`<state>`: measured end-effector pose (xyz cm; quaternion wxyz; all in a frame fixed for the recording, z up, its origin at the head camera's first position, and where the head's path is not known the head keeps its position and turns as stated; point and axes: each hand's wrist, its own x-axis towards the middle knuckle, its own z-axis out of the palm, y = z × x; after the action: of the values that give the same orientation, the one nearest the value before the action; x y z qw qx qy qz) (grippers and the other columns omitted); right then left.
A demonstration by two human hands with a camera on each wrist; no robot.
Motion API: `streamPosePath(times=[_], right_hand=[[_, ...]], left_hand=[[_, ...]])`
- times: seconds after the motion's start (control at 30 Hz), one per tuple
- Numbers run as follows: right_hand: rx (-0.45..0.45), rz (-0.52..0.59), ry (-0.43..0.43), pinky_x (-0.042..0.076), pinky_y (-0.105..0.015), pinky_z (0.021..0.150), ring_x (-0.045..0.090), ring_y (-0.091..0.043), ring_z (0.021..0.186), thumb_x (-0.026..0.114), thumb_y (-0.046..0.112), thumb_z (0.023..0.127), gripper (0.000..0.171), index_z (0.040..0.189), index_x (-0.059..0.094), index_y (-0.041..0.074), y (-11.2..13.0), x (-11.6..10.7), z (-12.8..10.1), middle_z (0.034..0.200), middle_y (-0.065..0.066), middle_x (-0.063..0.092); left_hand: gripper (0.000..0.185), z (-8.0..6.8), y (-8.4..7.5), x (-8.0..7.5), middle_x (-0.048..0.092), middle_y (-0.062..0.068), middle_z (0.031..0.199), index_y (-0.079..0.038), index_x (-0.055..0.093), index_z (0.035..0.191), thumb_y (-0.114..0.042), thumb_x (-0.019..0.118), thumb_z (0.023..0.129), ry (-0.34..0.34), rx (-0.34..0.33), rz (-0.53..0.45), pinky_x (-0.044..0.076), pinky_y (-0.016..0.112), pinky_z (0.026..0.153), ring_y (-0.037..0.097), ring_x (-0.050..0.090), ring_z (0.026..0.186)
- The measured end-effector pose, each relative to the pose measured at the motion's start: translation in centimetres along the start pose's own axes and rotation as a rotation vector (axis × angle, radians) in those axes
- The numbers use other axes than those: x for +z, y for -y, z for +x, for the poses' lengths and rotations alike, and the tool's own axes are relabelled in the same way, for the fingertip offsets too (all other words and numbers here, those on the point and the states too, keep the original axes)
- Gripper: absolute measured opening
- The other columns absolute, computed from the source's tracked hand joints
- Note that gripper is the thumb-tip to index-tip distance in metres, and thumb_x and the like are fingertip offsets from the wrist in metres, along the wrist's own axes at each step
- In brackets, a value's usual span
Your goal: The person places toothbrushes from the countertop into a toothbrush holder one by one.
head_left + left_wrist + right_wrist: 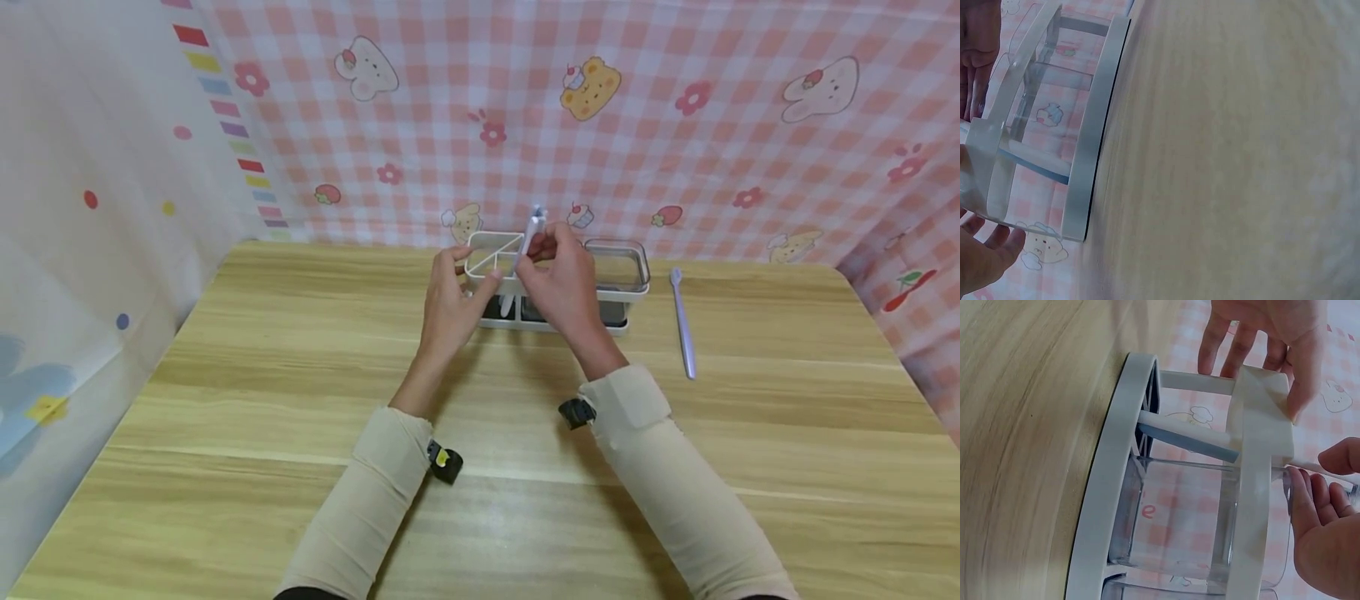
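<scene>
Two hands are working at the white rack (558, 321) at the tabletop's (300, 400) far edge: we are steadying its left end with the left hand (453, 304), fingers curled round the rim, while the right hand (558, 283) is pinching a pale toothbrush (534, 227) above it. Another toothbrush (682, 321) is lying just beside the rack.

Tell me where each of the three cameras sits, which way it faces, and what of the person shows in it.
Head: looks forward and down over the table at the holder; left hand, right hand and both sleeves show.
Left wrist: beside the holder's end; left fingers show.
Right wrist: close on the holder's rim; both hands' fingers show.
All three views share the holder.
</scene>
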<state>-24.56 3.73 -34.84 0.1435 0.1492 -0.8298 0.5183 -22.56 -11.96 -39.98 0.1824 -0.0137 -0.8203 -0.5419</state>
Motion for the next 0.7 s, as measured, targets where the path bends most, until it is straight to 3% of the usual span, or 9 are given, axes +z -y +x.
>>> streamPosePath(times=[0.2, 0.33, 0.5, 0.7], right_hand=[[0.014, 0.011, 0.02, 0.057, -0.031, 0.078, 0.063, -0.022, 0.096, 0.066, 0.007, 0.092, 0.02, 0.109, 0.057, 0.0, 0.0, -0.9, -0.4, 0.102, -0.013, 0.067], [-0.03, -0.028, 0.025, 0.057, -0.033, 0.085, 0.065, -0.023, 0.099, 0.066, 0.012, 0.095, 0.016, 0.105, 0.059, 0.001, -0.4, -1.5, -0.7, 0.101, -0.012, 0.067], [-0.201, -0.217, 0.024, 0.054, -0.044, 0.094, 0.066, -0.03, 0.107, 0.067, 0.014, 0.096, 0.021, 0.11, 0.067, -0.001, -1.3, -1.9, -1.1, 0.11, -0.015, 0.07], [-0.369, -0.519, -0.005, 0.055, -0.048, 0.082, 0.065, -0.035, 0.108, 0.069, 0.02, 0.096, 0.029, 0.116, 0.071, -0.001, -2.2, -2.5, -1.5, 0.12, -0.016, 0.07]], left_hand=[[0.059, 0.0, -0.2, 0.0, 0.049, 0.013, 0.138, -0.004, 0.045, 0.139, -0.034, 0.068, 0.094, 0.006, -0.022, -0.005, 0.049, 0.039, 0.097, 0.027, 0.055, 0.118], [0.059, -0.1, -0.1, 0.0, 0.049, 0.012, 0.138, -0.004, 0.045, 0.14, -0.035, 0.068, 0.094, 0.007, -0.028, 0.001, 0.048, 0.038, 0.097, 0.027, 0.055, 0.118], [0.059, -0.1, 0.1, 0.0, 0.05, 0.012, 0.138, -0.005, 0.045, 0.139, -0.035, 0.068, 0.094, 0.006, -0.03, -0.004, 0.049, 0.039, 0.095, 0.027, 0.056, 0.117], [0.06, 0.0, 0.1, 0.0, 0.05, 0.013, 0.137, -0.004, 0.046, 0.139, -0.035, 0.069, 0.094, 0.0, -0.016, -0.003, 0.049, 0.039, 0.095, 0.028, 0.056, 0.116]])
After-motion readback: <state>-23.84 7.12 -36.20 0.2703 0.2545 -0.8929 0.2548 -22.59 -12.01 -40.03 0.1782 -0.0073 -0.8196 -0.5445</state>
